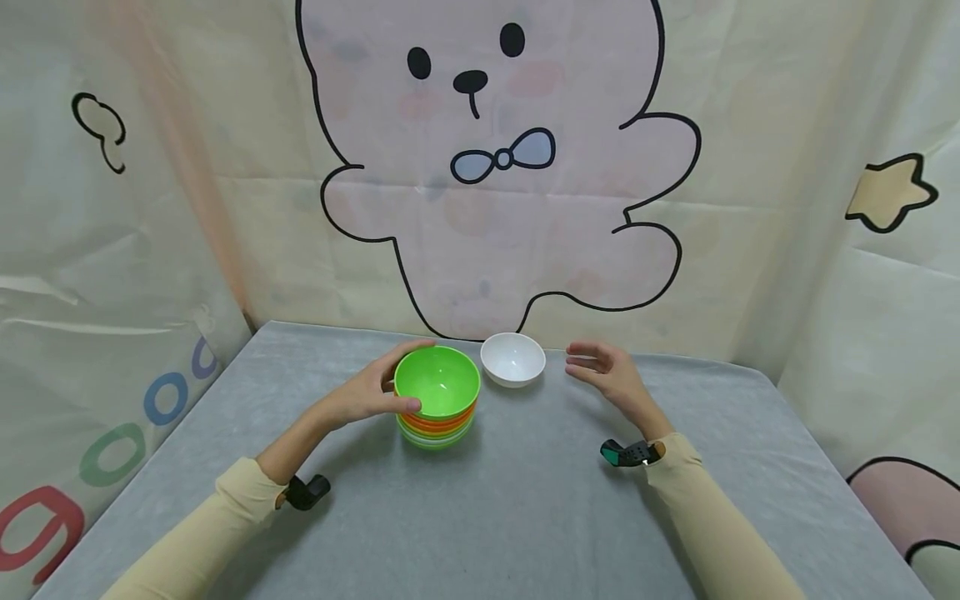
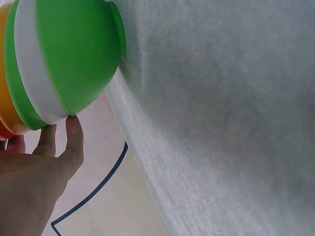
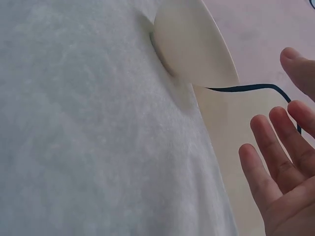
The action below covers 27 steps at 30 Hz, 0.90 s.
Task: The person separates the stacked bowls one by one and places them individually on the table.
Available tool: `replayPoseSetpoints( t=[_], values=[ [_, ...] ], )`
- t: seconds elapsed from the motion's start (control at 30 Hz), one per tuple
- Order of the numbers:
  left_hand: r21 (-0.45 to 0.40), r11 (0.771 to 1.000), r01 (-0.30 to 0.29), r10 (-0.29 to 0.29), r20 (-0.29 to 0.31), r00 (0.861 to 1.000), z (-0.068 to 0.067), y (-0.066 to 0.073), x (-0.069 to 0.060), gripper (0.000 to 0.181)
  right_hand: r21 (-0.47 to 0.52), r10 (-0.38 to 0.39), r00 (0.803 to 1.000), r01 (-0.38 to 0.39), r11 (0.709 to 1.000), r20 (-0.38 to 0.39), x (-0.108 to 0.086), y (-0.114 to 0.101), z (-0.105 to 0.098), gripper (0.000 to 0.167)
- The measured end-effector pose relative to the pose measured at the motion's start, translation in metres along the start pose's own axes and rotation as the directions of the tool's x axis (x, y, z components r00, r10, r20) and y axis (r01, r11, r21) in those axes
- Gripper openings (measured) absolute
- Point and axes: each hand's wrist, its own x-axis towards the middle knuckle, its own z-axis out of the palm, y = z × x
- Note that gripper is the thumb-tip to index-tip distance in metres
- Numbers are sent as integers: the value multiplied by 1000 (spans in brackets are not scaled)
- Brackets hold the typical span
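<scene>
Plainly, in the head view, the left hand (image 1: 367, 388) grips a stack of bowls (image 1: 438, 397) toward the surface's (image 1: 525, 517) far edge, and a white bowl (image 1: 513, 360) sits nearer that edge, between the stack and the right hand (image 1: 611, 375). The left wrist view shows curled fingers (image 2: 74, 140) touching the bowls' sides; in the right wrist view the fingers are slightly spread, apart from the white bowl.

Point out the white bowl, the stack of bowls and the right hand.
White bowl (image 1: 513, 360): head view, on its inside.
Stack of bowls (image 1: 438, 387): head view, on its green inside.
Right hand (image 1: 613, 379): head view, mid-hand.
</scene>
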Motion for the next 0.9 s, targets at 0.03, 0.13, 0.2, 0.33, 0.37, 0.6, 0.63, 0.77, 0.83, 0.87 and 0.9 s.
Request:
replayPoseSetpoints(
  t=[0.03,0.13,0.2,0.33,0.37,0.6,0.63,0.77,0.83,0.87,0.9],
  values=[
    [1,1000,1,-1,-1,1000,0,0,0,84,4,-5,1000,5,1000,3,-2,0,-1,50],
    [7,1000,3,-3,-1,1000,0,1,0,84,-10,-13,1000,13,1000,10,-7,-2,-4,47],
    [7,1000,5,-5,-1,1000,1,1,0,84,-15,-23,1000,23,1000,12,-10,-4,-5,45],
    [9,1000,9,-8,-2,1000,1,2,-1,85,-29,-40,999,40,999,15,-16,-8,-9,42],
    [9,1000,8,-8,-2,1000,1,3,-1,85,-25,-39,999,39,999,16,-17,-9,-10,41],
    [13,1000,3,-3,-7,1000,1,3,-1,85,5,-35,999,34,999,40,-26,-14,-14,45],
    [14,1000,3,-3,-8,1000,1,2,-1,85,11,-40,998,40,999,47,-27,-14,-14,46],
    [13,1000,4,-4,-7,1000,1,1,-1,84,46,-61,996,58,997,64,-31,-16,-13,43],
    [14,1000,3,-3,-8,1000,1,1,-1,84,67,-63,996,58,996,71,-33,-17,-12,42],
    [14,1000,1,-1,-7,1000,1,1,-1,84,71,-64,995,58,996,74,-34,-17,-11,41],
    [14,1000,1,-1,-9,1000,1,2,-1,84,76,-65,995,59,995,79,-35,-18,-10,41]
  ],
)
